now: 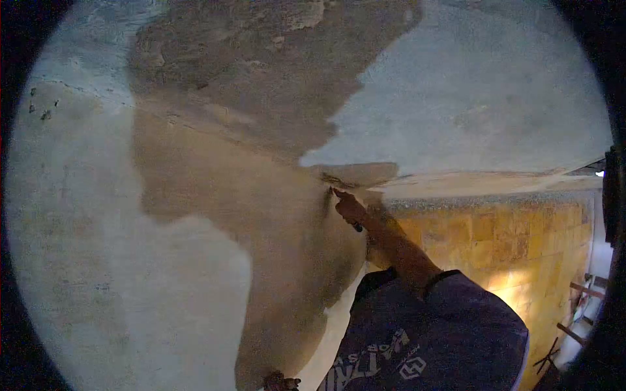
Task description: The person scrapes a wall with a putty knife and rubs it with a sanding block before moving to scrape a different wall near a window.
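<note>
One hand (350, 208) near the corner edge (334, 178) — broad wall (85, 247) leftward.

Room under renovation — patchy brown coating (195, 176) over pale wall (72, 228) and ceiling (482, 111), yellowish tiles (482, 241) alongside.

The dark short-sleeved shirt (466, 332) bears pale lettering (372, 358).

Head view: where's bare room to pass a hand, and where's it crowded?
Free: pale wall left of the brown patch; blue-grey surface right of it, above the tiles. Crowded: the seam, where the right hand holds a dark handle, and bottom middle, with the left hand beside the printed shirt.
</note>
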Available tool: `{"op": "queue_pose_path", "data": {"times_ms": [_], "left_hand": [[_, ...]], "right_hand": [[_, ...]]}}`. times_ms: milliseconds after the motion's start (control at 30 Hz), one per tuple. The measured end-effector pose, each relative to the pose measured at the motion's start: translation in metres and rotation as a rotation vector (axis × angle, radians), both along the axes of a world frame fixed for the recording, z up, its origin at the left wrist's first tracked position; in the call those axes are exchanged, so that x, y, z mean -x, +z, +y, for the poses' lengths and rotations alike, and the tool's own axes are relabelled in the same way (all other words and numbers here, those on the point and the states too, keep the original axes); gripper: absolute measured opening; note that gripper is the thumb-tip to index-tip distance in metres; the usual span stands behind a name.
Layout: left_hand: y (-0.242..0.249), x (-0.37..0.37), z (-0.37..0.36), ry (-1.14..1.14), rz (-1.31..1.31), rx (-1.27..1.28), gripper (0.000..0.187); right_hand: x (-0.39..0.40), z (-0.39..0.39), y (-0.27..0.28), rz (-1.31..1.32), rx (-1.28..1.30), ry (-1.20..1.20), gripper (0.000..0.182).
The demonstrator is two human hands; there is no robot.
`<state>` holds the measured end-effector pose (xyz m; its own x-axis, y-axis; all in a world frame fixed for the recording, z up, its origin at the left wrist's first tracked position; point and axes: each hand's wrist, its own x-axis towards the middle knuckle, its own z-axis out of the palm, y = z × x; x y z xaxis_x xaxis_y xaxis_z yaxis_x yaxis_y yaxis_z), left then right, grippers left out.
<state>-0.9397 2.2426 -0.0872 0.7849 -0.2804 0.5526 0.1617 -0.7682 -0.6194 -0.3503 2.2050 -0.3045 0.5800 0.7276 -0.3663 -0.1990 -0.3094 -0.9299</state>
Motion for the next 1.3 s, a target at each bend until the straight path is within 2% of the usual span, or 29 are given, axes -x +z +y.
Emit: {"op": "queue_pose_path", "data": {"times_ms": [67, 167, 267, 367, 467, 567, 667, 767, 833, 867, 900, 933, 967, 1033, 1067, 1100, 1133, 1167, 1267, 1300], "left_hand": [[0.001, 0.003, 0.001, -0.002, 0.008, 0.001, 0.048], [-0.004, 0.005, -0.006, 0.009, 0.009, 0.015, 0.049], [0.000, 0.011, -0.020, 0.032, 0.020, 0.016, 0.050], [0.003, 0.016, -0.027, 0.047, 0.034, 0.012, 0.051], [0.006, 0.017, -0.030, 0.052, 0.048, 0.011, 0.052], [0.006, 0.017, -0.027, 0.046, 0.054, 0.012, 0.053], [0.011, 0.013, -0.024, 0.033, 0.062, 0.008, 0.055], [0.001, 0.012, -0.018, 0.018, 0.072, 0.028, 0.056], [0.007, 0.016, -0.013, 0.013, 0.091, 0.031, 0.056], [0.022, -0.007, -0.015, 0.009, 0.097, 0.028, 0.057], [0.046, -0.054, -0.023, 0.005, 0.098, 0.026, 0.057], [0.057, -0.080, -0.027, 0.037, 0.093, -0.190, 0.058], [0.047, -0.064, -0.025, 0.037, 0.088, -0.184, 0.058], [-0.004, 0.068, -0.024, 0.075, 0.423, 0.606, 0.062], [0.026, 0.012, -0.022, 0.073, 0.431, 0.608, 0.062], [0.052, -0.062, -0.015, -0.202, 0.408, 0.596, 0.064], [0.094, -0.132, -0.027, -0.479, 0.379, 0.576, 0.067], [0.095, -0.132, -0.028, -0.483, 0.381, 0.575, 0.067], [0.094, -0.132, -0.035, -0.387, 0.325, 0.527, 0.061], [0.096, -0.131, -0.038, -0.351, 0.311, 0.513, 0.059]], "right_hand": [[-0.003, 0.002, -0.017, -0.036, 0.018, 0.057, 0.065], [0.006, -0.018, 0.001, 0.203, 0.039, 0.126, 0.039], [0.032, -0.029, -0.107, 0.480, -0.240, 0.063, 0.056], [0.028, -0.039, -0.089, 0.556, -0.293, 0.131, 0.061], [0.022, -0.040, -0.039, 0.423, -0.167, 0.079, 0.055], [0.022, -0.035, -0.021, 0.366, -0.247, -0.007, 0.051], [0.020, -0.010, -0.071, 0.250, 0.004, 0.001, 0.043], [0.018, -0.012, -0.091, -0.074, -0.257, -0.083, 0.036], [0.019, -0.020, -0.037, -0.112, -0.114, -0.045, 0.033], [0.017, -0.021, -0.014, -0.133, -0.047, -0.026, 0.032], [0.014, -0.015, -0.021, -0.208, -0.023, -0.021, 0.033], [0.011, -0.008, -0.040, -0.286, 0.005, -0.015, 0.034], [0.006, -0.006, -0.052, -0.366, 0.038, -0.005, 0.035], [-0.002, -0.023, -0.006, -0.089, -0.025, -0.015, 0.036], [-0.001, -0.029, 0.010, 0.055, -0.059, -0.026, 0.037], [0.011, -0.046, -0.043, 0.055, -0.056, -0.029, 0.037], [0.023, -0.055, -0.093, -0.041, -0.188, -0.069, 0.039], [0.029, 0.006, -0.119, -0.137, -0.323, -0.110, 0.040], [0.004, -0.001, -0.070, 0.345, -0.182, -0.171, 0.035], [0.002, -0.007, -0.056, 0.315, -0.212, -0.160, 0.035]]}}
